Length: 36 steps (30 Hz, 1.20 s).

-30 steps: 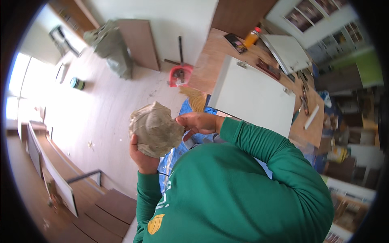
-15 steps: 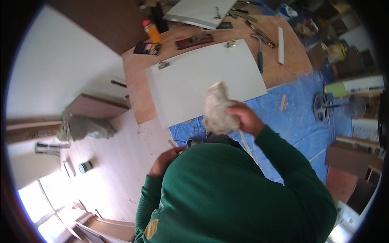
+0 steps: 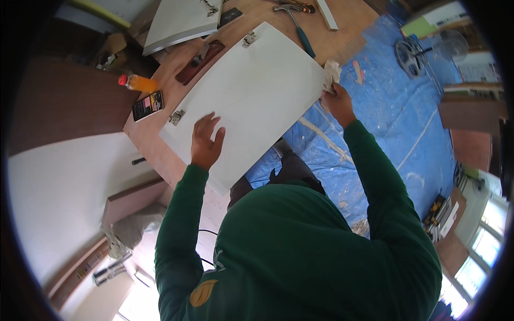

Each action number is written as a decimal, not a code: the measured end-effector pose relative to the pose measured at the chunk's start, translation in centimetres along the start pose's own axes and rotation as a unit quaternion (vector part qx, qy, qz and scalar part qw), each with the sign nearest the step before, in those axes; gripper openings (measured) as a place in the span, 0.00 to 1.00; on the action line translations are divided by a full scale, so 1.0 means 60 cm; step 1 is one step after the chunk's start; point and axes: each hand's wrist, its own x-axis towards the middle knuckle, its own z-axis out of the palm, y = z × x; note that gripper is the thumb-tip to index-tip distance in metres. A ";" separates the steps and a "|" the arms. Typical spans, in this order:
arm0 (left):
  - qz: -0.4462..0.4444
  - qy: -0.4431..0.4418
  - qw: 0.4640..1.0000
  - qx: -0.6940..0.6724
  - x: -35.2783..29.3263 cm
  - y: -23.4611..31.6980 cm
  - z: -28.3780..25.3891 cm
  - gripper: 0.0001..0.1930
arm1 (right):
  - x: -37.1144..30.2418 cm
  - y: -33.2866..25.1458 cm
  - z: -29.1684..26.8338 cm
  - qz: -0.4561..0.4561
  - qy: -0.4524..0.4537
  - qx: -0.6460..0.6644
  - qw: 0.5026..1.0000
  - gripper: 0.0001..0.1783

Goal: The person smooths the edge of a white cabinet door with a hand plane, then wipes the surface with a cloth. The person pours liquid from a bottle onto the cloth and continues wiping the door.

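A white cabinet door [image 3: 251, 101] lies flat on the wooden worktable, with one metal hinge [image 3: 249, 38] at its far corner and another hinge [image 3: 176, 116] at its left corner. Over the left part of this door is my left hand [image 3: 206, 143], fingers apart and nothing in them; whether it touches the surface I cannot tell. My right hand [image 3: 340, 106] grips a crumpled off-white rag [image 3: 331, 74] at the door's right edge. Part of the rag is hidden behind the fingers.
Behind the door lie a reddish hand plane [image 3: 199, 63], a claw hammer [image 3: 303, 40] and another white panel [image 3: 179, 24]. An orange drink bottle [image 3: 142, 83] and a phone [image 3: 148, 106] are at the left. Blue sheeting [image 3: 385, 123] covers the floor at right, where a fan [image 3: 409, 56] stands.
The rag has gone rightward with my right hand, from above the door to its right edge. My left hand has come up from my side to over the door. The view has turned.
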 end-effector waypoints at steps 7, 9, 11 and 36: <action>0.137 -0.027 0.979 0.151 0.051 -0.083 0.076 0.28 | -0.010 -0.050 0.036 0.129 0.128 0.128 0.975 0.19; 0.134 -0.041 0.979 0.147 0.052 -0.078 0.080 0.29 | -0.024 -0.048 0.033 0.134 0.134 0.130 0.973 0.20; 0.120 -0.054 0.982 0.139 0.052 -0.076 0.085 0.31 | -0.066 -0.054 0.058 0.156 0.140 0.079 0.975 0.21; 0.114 -0.088 0.958 0.246 0.047 -0.084 0.076 0.34 | -0.154 -0.054 0.166 0.033 0.182 0.114 0.976 0.19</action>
